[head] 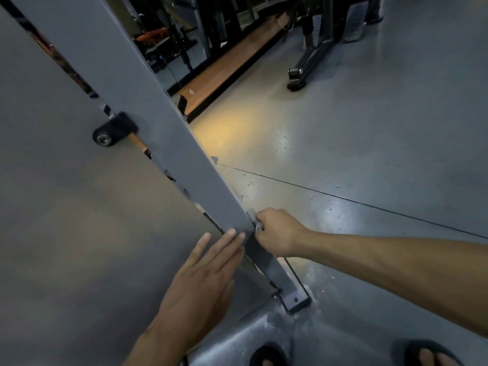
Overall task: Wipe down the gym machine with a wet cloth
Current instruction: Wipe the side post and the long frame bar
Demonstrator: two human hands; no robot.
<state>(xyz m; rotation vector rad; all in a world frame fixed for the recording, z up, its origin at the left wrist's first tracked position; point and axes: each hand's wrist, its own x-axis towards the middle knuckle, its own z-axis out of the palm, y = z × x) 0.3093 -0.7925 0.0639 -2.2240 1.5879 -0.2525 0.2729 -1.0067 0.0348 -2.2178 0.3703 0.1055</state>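
My right hand (277, 232) is clenched round the cloth (254, 220), a small grey wad of which only a bit shows past my knuckles. I press it against the right edge of the post (158, 133), low down, near where the post meets its foot plate (297, 302) on the floor (369, 141). My left hand (203, 281) has a released grip: the fingers are straight and lie flat, their tips touching the face of the post just beside the right hand, the palm over the big grey panel (66, 220) to the left. The post is a flat grey bar of the gym machine that runs slantwise from the top left down to the plate. A black roller (112, 129) with a metal bolt end sticks out at its left edge, higher up. The floor is grey and glossy, with a thin dark seam across it and pale specks round the plate. My two feet in dark sandals (427, 353) show at the bottom edge. Farther off stand the dark leg of another machine (303, 72) and a long wooden strip (232, 62) along a mirror wall
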